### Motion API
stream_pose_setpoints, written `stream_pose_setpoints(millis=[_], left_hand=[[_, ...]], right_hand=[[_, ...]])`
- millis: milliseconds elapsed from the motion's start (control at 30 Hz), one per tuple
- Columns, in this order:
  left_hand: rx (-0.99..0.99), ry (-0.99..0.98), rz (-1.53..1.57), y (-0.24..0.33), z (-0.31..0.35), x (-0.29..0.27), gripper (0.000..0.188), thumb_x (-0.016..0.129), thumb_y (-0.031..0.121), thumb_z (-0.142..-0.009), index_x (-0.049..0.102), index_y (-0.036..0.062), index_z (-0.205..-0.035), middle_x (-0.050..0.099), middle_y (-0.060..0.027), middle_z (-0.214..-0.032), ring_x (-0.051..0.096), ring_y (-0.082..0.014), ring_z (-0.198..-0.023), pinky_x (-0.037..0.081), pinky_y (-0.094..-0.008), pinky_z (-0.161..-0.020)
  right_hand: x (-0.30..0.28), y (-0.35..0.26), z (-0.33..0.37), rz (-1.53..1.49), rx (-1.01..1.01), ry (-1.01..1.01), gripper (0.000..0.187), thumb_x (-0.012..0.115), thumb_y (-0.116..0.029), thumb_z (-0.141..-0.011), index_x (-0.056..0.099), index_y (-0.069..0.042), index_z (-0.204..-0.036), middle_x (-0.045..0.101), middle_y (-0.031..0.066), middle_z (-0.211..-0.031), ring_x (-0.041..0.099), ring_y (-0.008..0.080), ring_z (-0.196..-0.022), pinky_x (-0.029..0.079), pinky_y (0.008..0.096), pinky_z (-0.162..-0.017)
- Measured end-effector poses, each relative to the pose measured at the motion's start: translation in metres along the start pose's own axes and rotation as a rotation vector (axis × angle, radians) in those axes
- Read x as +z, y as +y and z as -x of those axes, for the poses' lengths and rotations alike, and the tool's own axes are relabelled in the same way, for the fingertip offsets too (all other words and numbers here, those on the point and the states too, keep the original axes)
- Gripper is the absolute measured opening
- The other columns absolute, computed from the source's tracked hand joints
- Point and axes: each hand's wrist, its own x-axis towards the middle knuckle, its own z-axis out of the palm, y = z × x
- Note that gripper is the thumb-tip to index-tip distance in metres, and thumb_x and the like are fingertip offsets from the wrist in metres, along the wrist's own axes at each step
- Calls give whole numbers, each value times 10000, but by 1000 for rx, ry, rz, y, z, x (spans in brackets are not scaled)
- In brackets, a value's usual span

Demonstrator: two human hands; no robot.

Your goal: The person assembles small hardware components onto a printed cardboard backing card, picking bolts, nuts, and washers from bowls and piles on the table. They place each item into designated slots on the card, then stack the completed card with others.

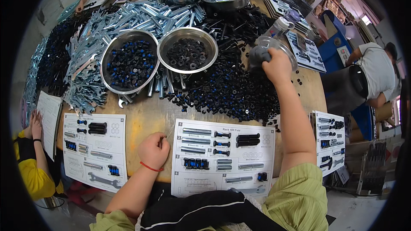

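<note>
While the left grip point(154, 150) forms a loose fist over the bench point(143, 117) at lower centre, the right grip point(277, 64), right of centre, curls at a clear bowl point(287, 48); a dark rounded object point(258, 54) sits left of its fingertips, hold uncertain.

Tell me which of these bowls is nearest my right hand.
The see-through bowl, which the right hand overlaps in the picture. It alone is clear; the other bowls are metal and stand farther left.
</note>
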Motion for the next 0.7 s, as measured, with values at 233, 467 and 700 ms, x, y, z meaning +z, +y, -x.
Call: stream_pose_setpoints(millis=[233, 467, 700], left_hand=[[35, -1, -13, 0, -3, 1, 64, 666, 68, -770, 697, 64, -826, 586, -67, -624, 563, -197, -546, 449, -323, -527], [10, 16, -63, -3, 0, -1, 95, 656, 95, -721, 706, 90, -801, 610, -67, -611, 593, -235, -538, 458, -357, -507], [-37, 28, -90, 2, 4, 0, 92, 650, 103, -724, 689, 92, -807, 602, -72, -626, 597, -245, -557, 460, -358, -515]], right_hand=[[35, -57, -47, 173, -267, -90, 528, 686, -384, -800, 624, -106, -1245, 560, 160, -1286, 480, 341, -1256, 404, 481, -1022], [141, -102, -159, -130, 180, -486, 1127, 779, -669, -598, 388, -127, -1505, 469, 233, -1460, 477, 370, -1334, 395, 413, -1097], [149, -94, -186, -196, 26, -750, 895, 801, -543, -649, 587, 1, -1326, 544, 207, -1397, 551, 345, -1267, 457, 433, -1044]])
